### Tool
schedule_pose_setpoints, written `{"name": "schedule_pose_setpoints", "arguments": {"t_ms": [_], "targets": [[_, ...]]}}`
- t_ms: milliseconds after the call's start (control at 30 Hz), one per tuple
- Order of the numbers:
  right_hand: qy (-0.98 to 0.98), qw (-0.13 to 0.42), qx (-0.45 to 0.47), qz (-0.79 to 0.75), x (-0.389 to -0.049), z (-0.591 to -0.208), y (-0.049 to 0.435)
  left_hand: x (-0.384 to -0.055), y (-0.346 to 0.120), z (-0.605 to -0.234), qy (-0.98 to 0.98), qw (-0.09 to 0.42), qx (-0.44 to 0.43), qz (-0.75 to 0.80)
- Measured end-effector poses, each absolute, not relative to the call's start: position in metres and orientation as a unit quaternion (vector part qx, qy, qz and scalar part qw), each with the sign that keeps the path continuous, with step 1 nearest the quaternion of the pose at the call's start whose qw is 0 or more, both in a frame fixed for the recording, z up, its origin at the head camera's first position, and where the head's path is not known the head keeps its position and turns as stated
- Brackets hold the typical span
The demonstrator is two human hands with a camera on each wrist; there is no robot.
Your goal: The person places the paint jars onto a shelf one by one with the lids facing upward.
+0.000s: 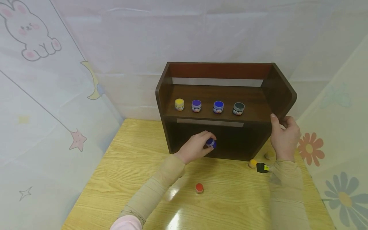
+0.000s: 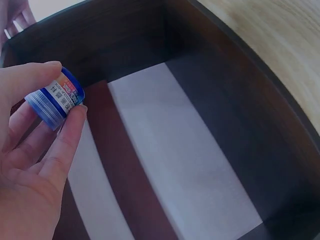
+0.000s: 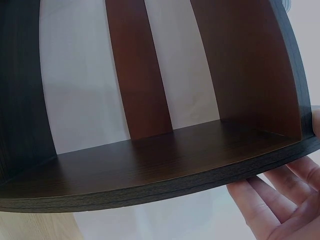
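In the head view, my left hand (image 1: pixel 195 147) pinches a small blue paint jar (image 1: pixel 211 143) in front of the lower compartment of a dark brown wooden shelf (image 1: pixel 221 116). Thumb and fingertips sit on opposite sides of the tilted jar (image 2: pixel 57 97) in the left wrist view, its label and clear lid showing. At the shelf's right side panel (image 1: pixel 283 95), my right hand (image 1: pixel 286 139) grips the edge, thumb at the front. Fingers (image 3: pixel 260 205) lie along the outer side of that panel in the right wrist view. My right palm is partly out of frame there.
On the upper board stand a yellow jar (image 1: pixel 179 104), a purple jar (image 1: pixel 196 106), another blue jar (image 1: pixel 218 107) and a dark green jar (image 1: pixel 238 109). A red jar (image 1: pixel 199 188) and an orange-yellow jar (image 1: pixel 252 164) are on the wooden table (image 1: pixel 138 153). Patterned cloth (image 1: pixel 129 48) hangs behind.
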State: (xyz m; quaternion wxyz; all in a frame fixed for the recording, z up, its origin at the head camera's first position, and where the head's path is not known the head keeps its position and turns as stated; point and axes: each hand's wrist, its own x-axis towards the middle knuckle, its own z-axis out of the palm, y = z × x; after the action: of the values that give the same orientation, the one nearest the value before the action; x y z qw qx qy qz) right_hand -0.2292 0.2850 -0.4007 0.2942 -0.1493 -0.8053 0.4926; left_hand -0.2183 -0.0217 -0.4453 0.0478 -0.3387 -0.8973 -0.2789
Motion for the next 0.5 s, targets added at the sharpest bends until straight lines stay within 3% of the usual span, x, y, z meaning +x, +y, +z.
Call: {"name": "schedule_pose_setpoints", "arguments": {"t_ms": [500], "targets": [[-0.802,0.287,-0.149,0.502,-0.228,-0.4,0.285,-0.212,-0.016,-0.415,-0.875,0.07,-0.388,-0.281]]}}
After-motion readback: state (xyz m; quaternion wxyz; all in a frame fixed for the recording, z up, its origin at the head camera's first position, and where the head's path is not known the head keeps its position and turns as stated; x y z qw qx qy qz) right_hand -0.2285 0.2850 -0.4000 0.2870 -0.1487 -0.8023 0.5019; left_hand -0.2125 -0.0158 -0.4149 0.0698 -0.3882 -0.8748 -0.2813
